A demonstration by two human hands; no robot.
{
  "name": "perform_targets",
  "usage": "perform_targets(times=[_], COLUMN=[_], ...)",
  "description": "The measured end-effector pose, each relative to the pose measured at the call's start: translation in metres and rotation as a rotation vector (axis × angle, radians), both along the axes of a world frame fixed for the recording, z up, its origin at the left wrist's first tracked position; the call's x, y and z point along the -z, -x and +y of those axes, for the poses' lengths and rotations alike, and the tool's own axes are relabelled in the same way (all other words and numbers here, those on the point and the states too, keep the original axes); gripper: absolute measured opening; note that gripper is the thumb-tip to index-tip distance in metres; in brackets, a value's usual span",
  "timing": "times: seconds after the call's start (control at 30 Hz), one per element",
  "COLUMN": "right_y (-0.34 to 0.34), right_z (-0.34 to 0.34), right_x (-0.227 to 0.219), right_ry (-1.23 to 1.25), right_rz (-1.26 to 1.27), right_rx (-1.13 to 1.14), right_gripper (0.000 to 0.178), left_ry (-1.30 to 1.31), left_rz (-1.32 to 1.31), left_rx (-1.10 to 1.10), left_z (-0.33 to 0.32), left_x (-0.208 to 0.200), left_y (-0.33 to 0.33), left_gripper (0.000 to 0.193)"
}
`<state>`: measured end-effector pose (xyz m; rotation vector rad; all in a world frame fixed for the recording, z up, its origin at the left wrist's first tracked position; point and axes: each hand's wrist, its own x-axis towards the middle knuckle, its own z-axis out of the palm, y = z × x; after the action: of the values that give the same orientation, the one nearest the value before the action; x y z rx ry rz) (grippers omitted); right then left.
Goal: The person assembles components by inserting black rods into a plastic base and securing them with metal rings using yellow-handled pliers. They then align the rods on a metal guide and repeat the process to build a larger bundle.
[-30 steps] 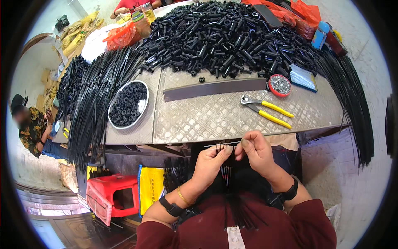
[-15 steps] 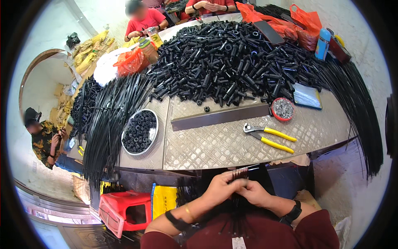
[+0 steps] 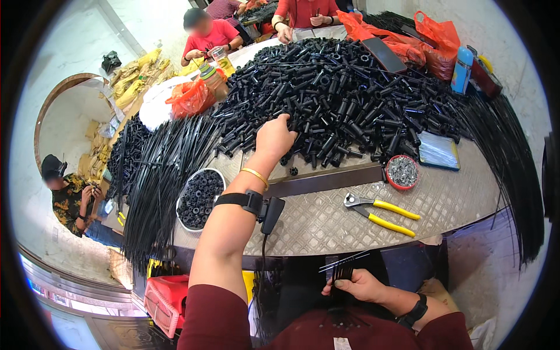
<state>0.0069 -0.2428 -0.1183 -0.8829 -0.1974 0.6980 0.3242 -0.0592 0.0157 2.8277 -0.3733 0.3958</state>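
My left hand [image 3: 274,138] reaches across the table to the near edge of a big heap of black plastic tubular parts [image 3: 326,105]. Its fingers curl down at the heap, and whatever they hold is hidden beneath the hand. Low in front of my body, beyond the table's near edge, my right hand [image 3: 360,286] is closed on a small bunch of thin black strips [image 3: 343,272]. Slim, pale-glinting rods [image 3: 345,261] stick out across the top of that bunch.
A dark bar [image 3: 326,179] lies before the heap, with yellow-handled pliers [image 3: 382,214] nearer me. Around them are a white bowl of black rings [image 3: 201,201], a red bowl of small metal pieces [image 3: 402,172] and long black strips [image 3: 169,175]. Other people sit beyond.
My left hand has left the right hand and stretched forward to the heap. My right hand keeps the strips, slightly lower. The whole view has shifted a little.
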Motion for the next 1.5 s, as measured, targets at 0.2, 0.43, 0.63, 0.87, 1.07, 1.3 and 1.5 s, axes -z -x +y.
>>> perform_targets(times=[0.2, 0.43, 0.63, 0.87, 1.07, 1.3, 1.5], right_y=[-0.005, -0.01, -0.004, 0.005, 0.003, -0.001, 0.0], right_z=[-0.009, -0.005, -0.004, 0.006, 0.02, 0.042, 0.053], right_x=[0.003, 0.002, 0.001, -0.011, -0.012, -0.02, -0.026], right_ry=[0.045, 0.046, 0.068, 0.08, 0.244, 0.314, 0.379], right_rz=[0.027, 0.005, -0.034, 0.006, -0.075, -0.053, -0.035], right_rx=[0.01, -0.023, -0.03, -0.059, 0.008, -0.039, -0.061], right_gripper=[0.021, 0.021, 0.022, 0.024, 0.022, 0.019, 0.02], left_ry=[0.278, -0.109, -0.169, 0.732, 1.624, 1.805, 1.764], left_rz=[0.066, 0.039, 0.027, 0.403, 0.82, 1.022, 1.032], left_rx=[0.008, 0.074, 0.029, -0.027, 0.04, -0.099, -0.104], left_z=[0.029, 0.003, 0.002, 0.061, 0.073, 0.097, 0.103], left_x=[-0.019, 0.016, 0.014, -0.013, -0.012, 0.038, 0.052], left_y=[-0.002, 0.023, 0.022, 0.052, 0.175, 0.263, 0.281], left_gripper=[0.027, 0.025, 0.022, 0.023, 0.023, 0.023, 0.022])
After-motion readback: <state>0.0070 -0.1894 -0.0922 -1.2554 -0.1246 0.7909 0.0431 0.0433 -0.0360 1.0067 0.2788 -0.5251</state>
